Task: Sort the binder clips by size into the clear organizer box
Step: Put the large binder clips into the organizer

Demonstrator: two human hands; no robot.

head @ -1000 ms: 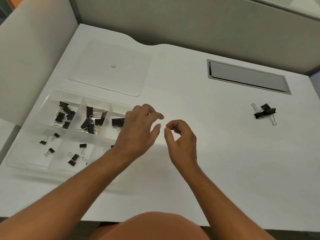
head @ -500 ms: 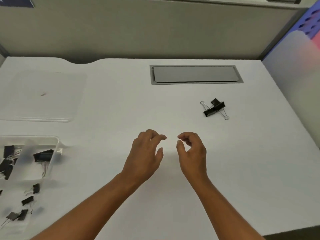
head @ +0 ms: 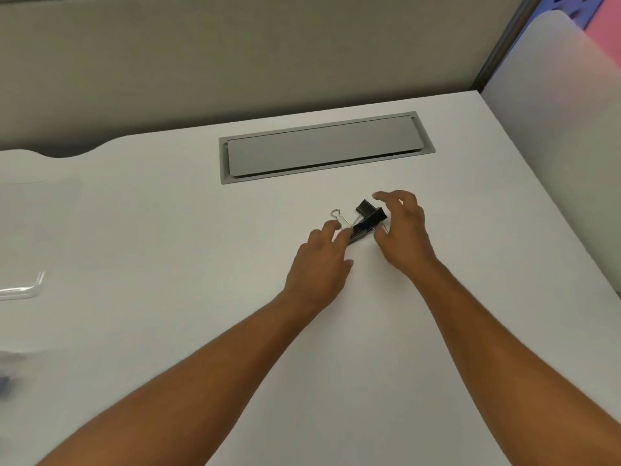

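A large black binder clip (head: 369, 223) with silver wire handles lies on the white desk (head: 168, 250), and a smaller black clip (head: 364, 206) rests against its far side. My left hand (head: 321, 264) reaches in from the left, its fingertips at the large clip's left end by the wire handle. On the clip's right end, my right hand (head: 405, 230) curves with fingers spread, thumb low and index finger arched over the top. Neither hand has closed on a clip. Only a corner of the clear organizer box (head: 25, 288) shows at the left edge.
A grey cable hatch (head: 322, 148) is set into the desk just behind the clips. The box's clear lid (head: 37, 203) lies flat at the far left. Grey partition walls stand at the back and along the right side.
The view has swung right, away from the organizer box. Both hands have moved forward and right from mid-desk to the clips, now bracketing them.
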